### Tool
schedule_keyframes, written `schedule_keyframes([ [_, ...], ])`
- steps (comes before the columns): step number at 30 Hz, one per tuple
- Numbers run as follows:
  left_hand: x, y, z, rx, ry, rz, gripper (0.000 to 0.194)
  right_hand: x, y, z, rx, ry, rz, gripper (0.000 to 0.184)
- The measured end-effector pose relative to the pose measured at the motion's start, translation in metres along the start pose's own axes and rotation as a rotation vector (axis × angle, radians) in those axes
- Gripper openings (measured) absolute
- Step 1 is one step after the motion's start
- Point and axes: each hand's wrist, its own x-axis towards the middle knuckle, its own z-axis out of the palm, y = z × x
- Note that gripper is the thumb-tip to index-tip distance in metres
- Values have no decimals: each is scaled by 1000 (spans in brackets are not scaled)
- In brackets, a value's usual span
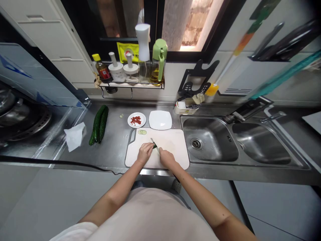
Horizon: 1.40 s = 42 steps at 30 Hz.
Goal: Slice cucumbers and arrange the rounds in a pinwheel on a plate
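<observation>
My right hand (167, 158) is closed round the handle of a knife (156, 145), its blade pointing away and to the left over the white cutting board (178, 144). Beside the blade, my left hand (145, 152) holds a piece of cucumber (154, 146) down on the board; the fingers hide most of it. A few thin cucumber slices (142, 132) lie at the board's far left corner. Behind the board stand a small plate of chopped red bits (136, 120) and a square white plate (160, 119) with nothing on it.
Whole cucumbers (99, 125) and a crumpled white cloth or paper (75, 136) lie on the left of the counter. A double sink (210, 140) with a faucet (247, 110) is on the right. Above, a rack (132, 86) bears bottles and jars.
</observation>
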Motion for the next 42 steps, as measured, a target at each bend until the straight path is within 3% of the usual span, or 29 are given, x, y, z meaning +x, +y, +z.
schedule_keyframes([
  [17, -1, 0, -1, 0, -16, -19, 24, 4, -7, 1, 26, 17, 19, 34],
  [29, -2, -2, 1, 4, -6, -21, 25, -20, -1, 11, -8, -20, 78, 32],
  [42, -1, 1, -1, 6, -2, -20, 24, 11, -12, -2, 43, 21, 36, 35],
])
